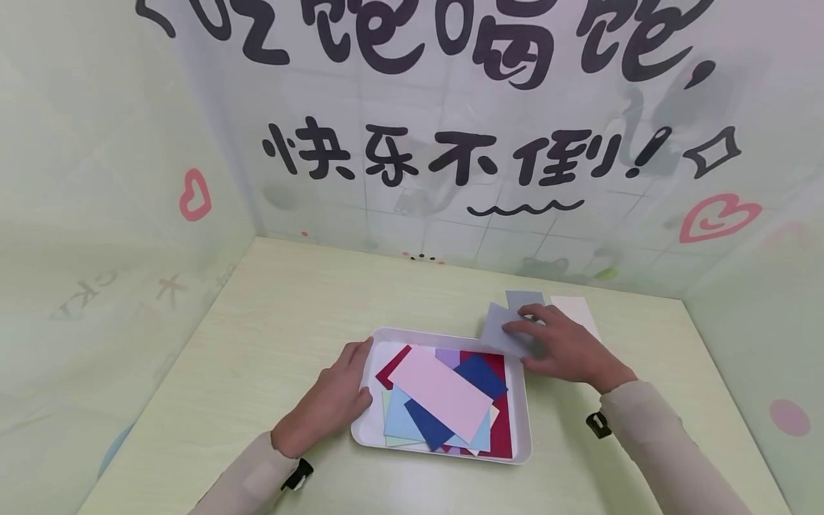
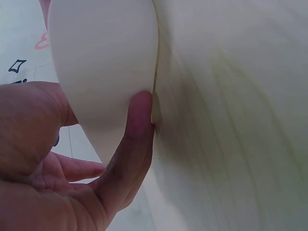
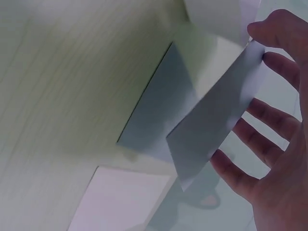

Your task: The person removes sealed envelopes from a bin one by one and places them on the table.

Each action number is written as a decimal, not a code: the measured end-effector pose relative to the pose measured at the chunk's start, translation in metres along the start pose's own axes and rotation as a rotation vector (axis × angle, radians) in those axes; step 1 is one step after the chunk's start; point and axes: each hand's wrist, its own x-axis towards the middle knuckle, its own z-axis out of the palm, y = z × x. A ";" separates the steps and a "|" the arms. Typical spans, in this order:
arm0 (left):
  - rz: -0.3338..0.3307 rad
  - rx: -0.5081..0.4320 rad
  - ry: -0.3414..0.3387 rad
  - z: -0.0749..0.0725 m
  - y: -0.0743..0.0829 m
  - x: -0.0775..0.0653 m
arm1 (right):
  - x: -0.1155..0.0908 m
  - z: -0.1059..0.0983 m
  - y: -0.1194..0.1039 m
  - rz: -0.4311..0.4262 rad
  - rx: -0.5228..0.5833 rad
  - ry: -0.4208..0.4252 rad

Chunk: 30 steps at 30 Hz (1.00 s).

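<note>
My left hand (image 1: 331,393) holds the left side of a white tray (image 1: 526,429). In the left wrist view its fingers curl against the tray's outer wall (image 2: 103,57). Over the tray's far right corner, my right hand (image 1: 563,347) pinches a grey card (image 1: 498,331) between thumb and fingers; the right wrist view shows this card (image 3: 216,113) tilted above the table. Inside the tray lie overlapping paper cards: a pink card (image 1: 440,393) on top, dark blue cards (image 1: 428,425), a light blue card (image 1: 399,415) and a dark red card (image 1: 504,440).
Behind my right hand, another grey card (image 3: 156,110) lies flat on the wooden table (image 1: 290,307), with a pale pinkish card (image 3: 122,197) beside it. A printed curtain (image 1: 412,222) with dark lettering stands along the table's far edge and both sides.
</note>
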 end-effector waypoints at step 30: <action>-0.013 0.009 -0.012 0.001 -0.001 -0.001 | -0.068 -0.001 0.090 0.515 -0.016 -0.081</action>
